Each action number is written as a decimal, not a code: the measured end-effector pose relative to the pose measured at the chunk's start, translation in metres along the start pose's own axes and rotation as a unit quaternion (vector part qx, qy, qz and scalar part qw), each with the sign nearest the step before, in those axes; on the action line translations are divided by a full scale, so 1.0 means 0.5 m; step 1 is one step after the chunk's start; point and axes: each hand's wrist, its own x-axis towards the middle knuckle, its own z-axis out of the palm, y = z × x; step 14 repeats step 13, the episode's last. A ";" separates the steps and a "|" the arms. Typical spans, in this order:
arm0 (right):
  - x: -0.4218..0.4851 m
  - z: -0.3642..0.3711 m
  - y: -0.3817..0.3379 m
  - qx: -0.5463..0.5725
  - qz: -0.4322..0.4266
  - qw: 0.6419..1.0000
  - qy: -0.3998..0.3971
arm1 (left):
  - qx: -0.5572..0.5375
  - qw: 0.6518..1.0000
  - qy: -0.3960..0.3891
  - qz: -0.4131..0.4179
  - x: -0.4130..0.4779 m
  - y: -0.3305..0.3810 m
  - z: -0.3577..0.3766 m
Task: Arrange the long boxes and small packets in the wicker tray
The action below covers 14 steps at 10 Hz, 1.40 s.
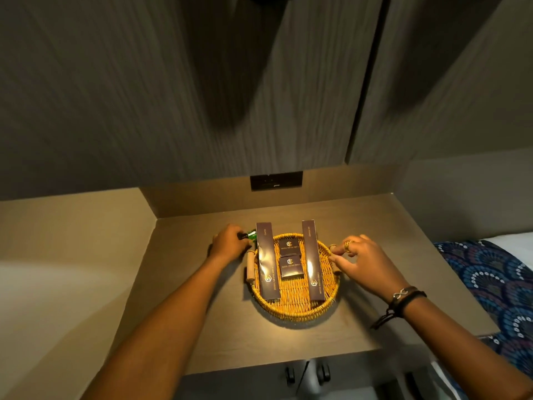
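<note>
Table of dark wood sits in a recess, bounded by walls at its left and rear edges; a bed with patterned cover adjoins its right edge. Tray, round wicker with a handle on each side, stands near the table centre, slightly toward the rear.

Contents, in order of size:
- Left box: long, dark, lying along the tray's left side, its far end projecting over the rear rim.
- Right box: long, dark, lying along the right side, far end likewise over the rim.
- Two packets, between the boxes: rear packet and front packet, touching or nearly so.

Left hand is closed around a small green item, just outside the tray near its left handle; its identity cannot be determined. Right hand is loosely open, gripping nothing, fingertips at the right handle and rim.

Step in hand: arrangement appears nearly complete; boxes and packets are already in the tray. The next move probably calls for placing the green item in a free area, with the right hand steadying the tray, without displacing the boxes.
</note>
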 end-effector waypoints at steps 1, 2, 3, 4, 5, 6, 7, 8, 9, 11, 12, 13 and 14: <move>-0.007 0.005 0.005 0.016 0.011 1.000 -0.002 | -0.125 0.991 0.048 -0.014 -0.031 0.009 -0.029; -0.006 0.018 -0.003 0.028 0.023 0.999 -0.002 | -0.133 0.985 0.089 0.059 -0.080 0.048 -0.066; -0.005 0.024 -0.011 0.027 0.032 0.999 0.003 | -0.136 0.986 0.040 0.084 -0.109 0.087 -0.066; -0.006 0.027 -0.013 0.055 0.060 0.997 0.006 | -0.029 0.992 -0.082 0.088 -0.146 0.138 -0.023; -0.012 0.025 -0.010 0.071 0.074 0.995 0.005 | 0.102 0.981 -0.118 0.112 -0.163 0.159 0.015; -0.024 0.020 -0.004 0.071 0.084 0.994 0.008 | 0.226 0.956 -0.126 0.137 -0.174 0.177 0.049; -0.032 0.018 0.001 0.069 0.093 0.993 0.015 | 0.264 0.944 -0.135 0.144 -0.177 0.184 0.059; -0.045 0.020 0.010 0.075 0.107 0.991 0.013 | 0.297 0.932 -0.142 0.154 -0.175 0.189 0.069; -0.053 0.020 0.014 0.074 0.119 0.990 0.007 | 0.313 0.927 -0.142 0.154 -0.170 0.191 0.073; -0.071 0.010 0.006 0.048 0.117 0.992 -0.014 | 0.315 0.929 -0.136 0.138 -0.191 0.196 0.062; -0.078 -0.018 -0.028 -0.011 0.083 0.996 -0.015 | 0.313 0.934 -0.096 0.145 -0.245 0.220 0.012; -0.099 -0.054 -0.061 -0.058 0.002 0.998 0.019 | 0.298 0.931 0.043 0.206 -0.301 0.235 -0.026; -0.099 -0.054 -0.061 -0.058 0.002 0.998 0.019 | 0.298 0.931 0.043 0.206 -0.301 0.235 -0.026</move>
